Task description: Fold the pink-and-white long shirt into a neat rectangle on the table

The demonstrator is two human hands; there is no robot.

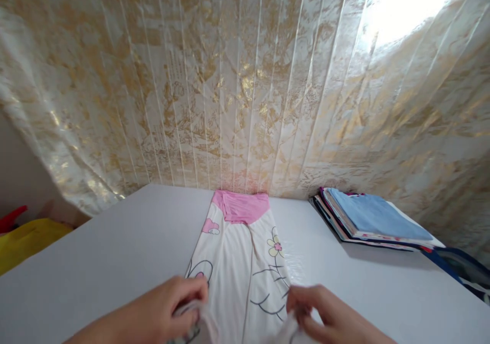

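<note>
At far left, a red item [12, 219] and a yellow cloth [32, 239] lay beyond the edge of the white table [126, 242]. Your left hand [179, 303] was closed, thumb against curled fingers, on a pale, blurred edge of cloth, apparently the near end of the garment [235, 252]. The garment lay lengthwise on the table between and beyond your hands, its pink end [245, 209] by the patterned sheet [229, 89] at the back. As far as could be judged, the work was partway along: the garment lay in a long, narrow form, fairly flat, with the pink end doubled over, while the near end, lifted in your fingers, was not yet laid down. Your right hand [321, 311] pinched the other side of that end, also blurred. Farther right stood a stack [378, 221] of folded cloth, light blue on top. Beside it lay a dark blue item [465, 265], cut by the frame; whether it was a container, or held anything, could not be told
</note>
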